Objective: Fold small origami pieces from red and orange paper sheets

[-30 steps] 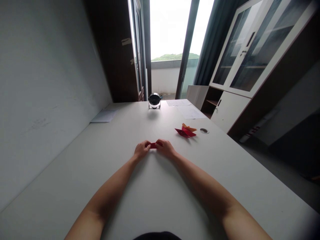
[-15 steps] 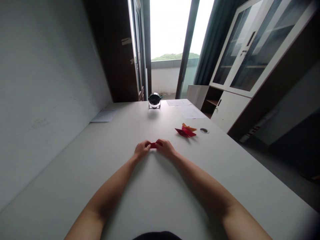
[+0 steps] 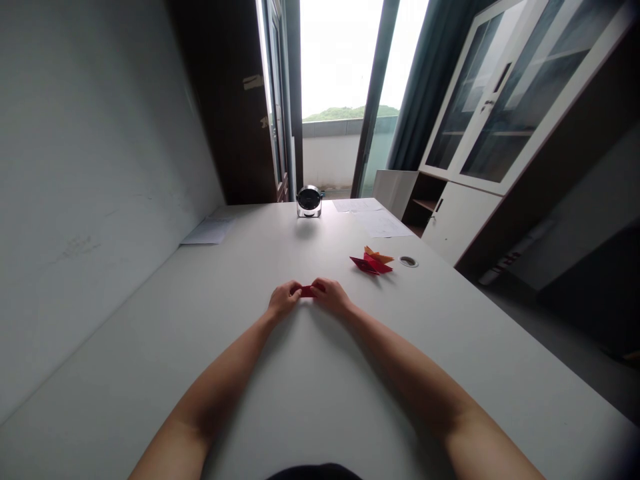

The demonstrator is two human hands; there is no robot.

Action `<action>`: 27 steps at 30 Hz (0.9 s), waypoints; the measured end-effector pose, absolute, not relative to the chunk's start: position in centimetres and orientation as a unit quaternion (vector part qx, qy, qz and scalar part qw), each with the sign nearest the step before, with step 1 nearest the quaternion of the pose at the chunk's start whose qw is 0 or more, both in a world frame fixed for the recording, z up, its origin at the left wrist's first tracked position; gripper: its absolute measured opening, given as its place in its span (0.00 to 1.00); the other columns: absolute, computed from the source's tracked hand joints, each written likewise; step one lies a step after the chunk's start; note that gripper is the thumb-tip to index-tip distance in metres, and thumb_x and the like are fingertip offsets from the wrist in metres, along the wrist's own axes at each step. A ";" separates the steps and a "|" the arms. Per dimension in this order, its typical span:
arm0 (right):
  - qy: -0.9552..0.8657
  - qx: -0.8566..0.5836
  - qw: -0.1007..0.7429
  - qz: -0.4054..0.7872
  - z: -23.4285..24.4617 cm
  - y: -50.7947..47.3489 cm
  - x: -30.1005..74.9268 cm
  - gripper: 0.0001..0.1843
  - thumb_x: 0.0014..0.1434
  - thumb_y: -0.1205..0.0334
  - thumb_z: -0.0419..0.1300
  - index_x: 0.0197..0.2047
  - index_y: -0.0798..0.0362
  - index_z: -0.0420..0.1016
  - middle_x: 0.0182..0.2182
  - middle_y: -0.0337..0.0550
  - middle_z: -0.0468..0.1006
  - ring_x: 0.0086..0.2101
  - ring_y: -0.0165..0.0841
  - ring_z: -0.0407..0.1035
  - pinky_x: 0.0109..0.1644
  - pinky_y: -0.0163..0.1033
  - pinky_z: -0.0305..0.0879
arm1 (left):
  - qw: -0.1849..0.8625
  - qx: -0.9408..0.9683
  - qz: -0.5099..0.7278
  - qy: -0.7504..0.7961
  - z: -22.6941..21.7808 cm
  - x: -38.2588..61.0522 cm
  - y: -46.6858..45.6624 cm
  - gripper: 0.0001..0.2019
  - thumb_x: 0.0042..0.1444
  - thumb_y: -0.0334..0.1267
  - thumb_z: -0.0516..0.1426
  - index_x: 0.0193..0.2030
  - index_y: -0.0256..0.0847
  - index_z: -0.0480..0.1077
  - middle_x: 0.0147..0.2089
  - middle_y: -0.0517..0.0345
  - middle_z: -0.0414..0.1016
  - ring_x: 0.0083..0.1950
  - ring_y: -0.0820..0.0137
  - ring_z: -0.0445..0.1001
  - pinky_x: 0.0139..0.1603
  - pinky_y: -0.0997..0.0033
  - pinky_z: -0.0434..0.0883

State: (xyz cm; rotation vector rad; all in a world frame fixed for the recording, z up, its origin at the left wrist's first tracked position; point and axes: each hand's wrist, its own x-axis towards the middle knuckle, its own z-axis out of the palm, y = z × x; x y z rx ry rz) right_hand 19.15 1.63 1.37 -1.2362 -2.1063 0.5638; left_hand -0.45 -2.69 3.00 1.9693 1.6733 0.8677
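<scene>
A small piece of red folded paper (image 3: 307,291) lies on the white table (image 3: 310,373) between my two hands. My left hand (image 3: 283,300) pinches its left end with curled fingers. My right hand (image 3: 331,296) grips its right end, fingers closed too. Most of the paper is hidden under my fingers. Both forearms reach forward over the table toward it.
Red and orange folded paper shapes (image 3: 373,263) lie to the right, beside a round cable hole (image 3: 409,262). A small black and clear gadget (image 3: 309,201) stands at the far end, with white sheets (image 3: 383,224) and another sheet (image 3: 209,232) by the wall. A glass-door cabinet (image 3: 495,113) stands right.
</scene>
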 end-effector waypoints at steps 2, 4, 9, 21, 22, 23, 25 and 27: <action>-0.799 -0.468 0.312 0.213 1.3 1.7 19.1 0.08 0.60 0.59 0.59 0.36 0.50 0.79 0.29 0.37 0.78 0.29 0.28 0.65 0.34 0.32 0.57 | 0.205 0.710 0.313 0.597 3.0 -0.5 -2.7 0.11 0.59 0.40 0.54 0.44 0.45 0.76 0.38 0.57 0.79 0.38 0.68 0.74 0.39 0.73 0.66; -0.797 -0.472 0.310 0.214 1.3 1.7 19.1 0.08 0.59 0.59 0.59 0.36 0.50 0.79 0.29 0.36 0.78 0.29 0.28 0.65 0.34 0.32 0.57 | 0.205 0.711 0.313 0.596 3.0 -0.5 -2.7 0.11 0.59 0.40 0.54 0.43 0.45 0.76 0.37 0.58 0.79 0.38 0.68 0.73 0.39 0.73 0.66; -0.796 -0.473 0.312 0.215 1.3 1.6 19.1 0.08 0.59 0.59 0.59 0.36 0.50 0.79 0.29 0.37 0.78 0.29 0.29 0.66 0.35 0.32 0.57 | 0.212 0.703 0.316 0.600 3.2 -0.5 -2.8 0.12 0.60 0.40 0.53 0.43 0.44 0.76 0.37 0.57 0.79 0.38 0.69 0.74 0.40 0.73 0.67; -0.799 -0.465 0.325 0.202 1.0 1.8 19.2 0.08 0.61 0.61 0.58 0.38 0.49 0.79 0.30 0.38 0.79 0.30 0.30 0.67 0.35 0.33 0.58 | 0.205 0.695 0.353 0.592 2.7 -0.5 -2.6 0.11 0.61 0.39 0.53 0.44 0.44 0.76 0.37 0.57 0.79 0.38 0.70 0.74 0.41 0.73 0.68; -0.799 -0.464 0.325 0.202 1.0 1.8 19.2 0.07 0.60 0.61 0.58 0.38 0.50 0.79 0.30 0.38 0.79 0.30 0.30 0.67 0.35 0.33 0.58 | 0.203 0.695 0.356 0.590 2.7 -0.5 -2.6 0.11 0.61 0.39 0.53 0.44 0.44 0.76 0.37 0.57 0.79 0.38 0.70 0.74 0.41 0.73 0.68; -0.799 -0.464 0.325 0.202 1.0 1.8 19.2 0.07 0.60 0.61 0.58 0.37 0.50 0.79 0.30 0.38 0.79 0.29 0.30 0.67 0.35 0.33 0.58 | 0.202 0.695 0.359 0.590 2.6 -0.5 -2.5 0.11 0.61 0.39 0.53 0.44 0.44 0.76 0.37 0.57 0.79 0.38 0.70 0.74 0.41 0.72 0.68; -0.799 -0.463 0.326 0.202 1.0 1.8 19.2 0.08 0.60 0.61 0.58 0.37 0.50 0.79 0.29 0.38 0.79 0.29 0.30 0.67 0.35 0.34 0.58 | 0.200 0.695 0.365 0.587 2.5 -0.6 -2.5 0.10 0.60 0.38 0.54 0.44 0.44 0.76 0.38 0.57 0.79 0.38 0.70 0.74 0.41 0.72 0.68; -0.801 -0.460 0.324 0.205 1.1 1.7 19.2 0.07 0.60 0.61 0.59 0.38 0.49 0.79 0.29 0.38 0.79 0.29 0.30 0.66 0.35 0.34 0.58 | 0.198 0.698 0.375 0.577 2.4 -0.7 -2.4 0.10 0.60 0.38 0.54 0.43 0.44 0.76 0.38 0.57 0.79 0.38 0.70 0.74 0.41 0.72 0.68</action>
